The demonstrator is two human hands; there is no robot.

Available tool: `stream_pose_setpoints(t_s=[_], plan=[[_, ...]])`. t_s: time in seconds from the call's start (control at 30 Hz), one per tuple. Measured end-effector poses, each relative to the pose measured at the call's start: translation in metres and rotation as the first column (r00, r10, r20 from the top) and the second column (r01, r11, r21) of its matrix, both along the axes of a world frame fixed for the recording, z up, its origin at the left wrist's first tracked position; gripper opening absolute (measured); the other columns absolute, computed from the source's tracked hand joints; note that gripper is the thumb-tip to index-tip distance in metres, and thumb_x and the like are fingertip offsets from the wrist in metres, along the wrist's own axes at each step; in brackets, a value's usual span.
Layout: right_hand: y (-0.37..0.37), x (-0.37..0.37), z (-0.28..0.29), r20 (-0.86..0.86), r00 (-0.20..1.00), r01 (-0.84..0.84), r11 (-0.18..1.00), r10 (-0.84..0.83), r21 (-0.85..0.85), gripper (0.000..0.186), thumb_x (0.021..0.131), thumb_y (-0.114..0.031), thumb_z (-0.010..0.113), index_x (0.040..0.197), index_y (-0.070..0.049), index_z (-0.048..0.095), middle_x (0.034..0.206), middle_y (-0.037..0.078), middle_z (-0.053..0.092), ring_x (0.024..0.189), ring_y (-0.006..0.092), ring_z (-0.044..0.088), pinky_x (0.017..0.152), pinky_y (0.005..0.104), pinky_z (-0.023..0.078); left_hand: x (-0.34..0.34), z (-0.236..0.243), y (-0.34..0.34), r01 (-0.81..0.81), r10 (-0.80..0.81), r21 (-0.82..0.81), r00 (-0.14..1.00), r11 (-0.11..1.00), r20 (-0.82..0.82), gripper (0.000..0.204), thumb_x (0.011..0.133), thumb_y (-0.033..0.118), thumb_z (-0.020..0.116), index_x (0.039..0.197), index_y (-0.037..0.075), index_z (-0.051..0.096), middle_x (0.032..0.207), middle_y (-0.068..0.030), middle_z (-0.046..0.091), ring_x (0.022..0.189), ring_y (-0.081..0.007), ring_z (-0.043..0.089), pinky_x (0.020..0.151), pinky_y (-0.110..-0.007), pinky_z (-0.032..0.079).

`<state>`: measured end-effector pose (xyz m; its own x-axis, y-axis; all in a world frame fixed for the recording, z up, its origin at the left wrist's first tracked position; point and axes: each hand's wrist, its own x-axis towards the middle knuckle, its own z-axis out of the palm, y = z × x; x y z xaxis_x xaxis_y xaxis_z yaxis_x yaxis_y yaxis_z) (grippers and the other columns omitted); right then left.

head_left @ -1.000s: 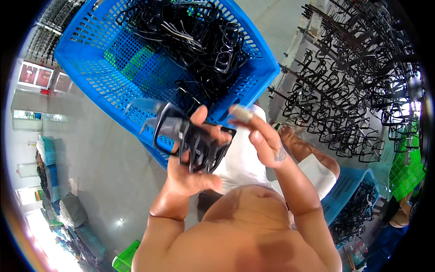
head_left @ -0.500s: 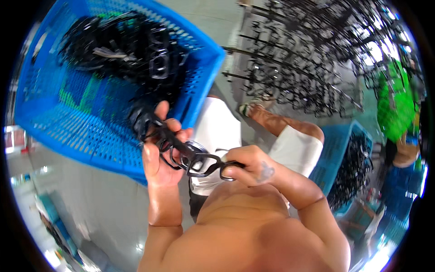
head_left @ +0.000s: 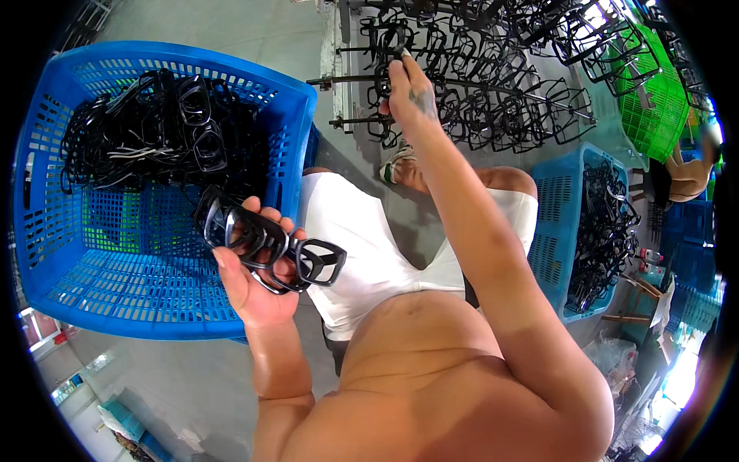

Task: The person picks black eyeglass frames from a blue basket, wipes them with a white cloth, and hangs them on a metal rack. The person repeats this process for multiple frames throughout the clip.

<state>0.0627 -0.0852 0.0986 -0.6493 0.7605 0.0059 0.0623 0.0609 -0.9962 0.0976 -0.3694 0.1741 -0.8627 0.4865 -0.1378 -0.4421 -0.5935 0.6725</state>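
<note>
A stack of black eyeglass frames (head_left: 254, 235) lies across my left hand (head_left: 265, 296), whose fingers curl round it beside the blue basket. Far ahead, my right hand (head_left: 413, 96) is stretched out to the rack of eyeglass frames (head_left: 493, 96). Its thumb and forefinger pinch a black eyeglass frame (head_left: 396, 37) near the left end of a rod (head_left: 346, 81); the hand partly hides the contact. Inside the large blue basket (head_left: 154, 327), a heap of black eyeglass frames (head_left: 146, 138) fills the far part.
At my right stands another blue crate (head_left: 554, 231) with black frames heaped in it. A green basket (head_left: 650, 100) is behind it at the far right. My knees in white shorts (head_left: 346, 223) lie between basket and crate. Part of a person (head_left: 689, 173) shows at the right edge.
My right hand has left the stack in my left hand and moved forward to the rack. The left hand keeps the eyeglass frames, slightly lower and further left. The whole view has shifted.
</note>
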Motion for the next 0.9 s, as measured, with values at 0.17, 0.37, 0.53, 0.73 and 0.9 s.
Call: stream_pose_setpoints(t_s=[0.17,0.37,0.53,0.73,0.9], plan=[[0.002,-0.007,0.016,0.131,0.991,0.008,0.954,0.033,-0.299,0.031,0.089,-0.02,0.048,0.114,-0.004,0.056,0.066,0.001,0.049,0.044,0.0114,0.042,0.041,0.0259,0.037,0.004,-0.004,0.001,0.036,-0.037,-0.007,0.998,0.999,-0.046,0.07,0.085,0.045,0.058,0.136,0.004,0.034,0.121,-0.0168,0.053,0.115,-0.0312,0.05,0.098,-0.043,0.041],[0.008,-0.003,0.004,0.055,0.995,-0.066,0.975,0.08,-0.212,0.024,0.09,-0.021,0.045,0.102,-0.006,0.06,0.083,0.003,0.064,0.05,0.0095,0.042,0.046,0.0257,0.037,0.001,-0.015,0.011,0.094,-0.094,0.04,0.996,0.995,-0.012,0.067,0.086,0.05,0.054,0.133,0.005,0.04,0.121,-0.0144,0.055,0.113,-0.0304,0.053,0.095,-0.042,0.044],[-0.006,-0.013,0.001,-0.029,0.999,0.025,0.999,-0.025,-0.023,0.021,0.09,-0.017,0.045,0.089,0.001,0.057,0.074,0.007,0.062,0.067,0.0133,0.057,0.062,0.0277,0.044,0.002,-0.022,0.023,0.086,-0.089,-0.058,0.994,0.995,-0.061,0.063,0.087,0.039,0.058,0.136,0.006,0.036,0.115,-0.0126,0.058,0.112,-0.0284,0.054,0.093,-0.041,0.046],[-0.009,-0.022,-0.026,-0.176,0.977,0.128,0.992,-0.124,0.01,0.021,0.089,-0.018,0.048,0.087,0.001,0.056,0.071,0.008,0.061,0.064,0.0148,0.053,0.06,0.0285,0.044,0.0,-0.025,0.036,0.11,-0.121,-0.125,0.989,0.986,-0.084,0.083,0.078,0.035,0.07,0.14,0.004,0.024,0.114,-0.0165,0.059,0.108,-0.0283,0.056,0.087,-0.039,0.05],[-0.019,0.005,0.002,-0.114,0.985,0.174,0.769,-0.131,0.615,0.039,0.085,-0.02,0.059,0.116,0.003,0.05,0.088,0.016,0.057,0.077,0.0263,0.054,0.072,0.037,0.045,0.003,-0.017,0.05,0.09,-0.102,-0.184,0.993,0.979,-0.055,0.095,0.073,0.028,0.077,0.143,0.012,0.015,0.109,-0.0228,0.059,0.093,-0.0263,0.063,0.078,-0.035,0.054]])
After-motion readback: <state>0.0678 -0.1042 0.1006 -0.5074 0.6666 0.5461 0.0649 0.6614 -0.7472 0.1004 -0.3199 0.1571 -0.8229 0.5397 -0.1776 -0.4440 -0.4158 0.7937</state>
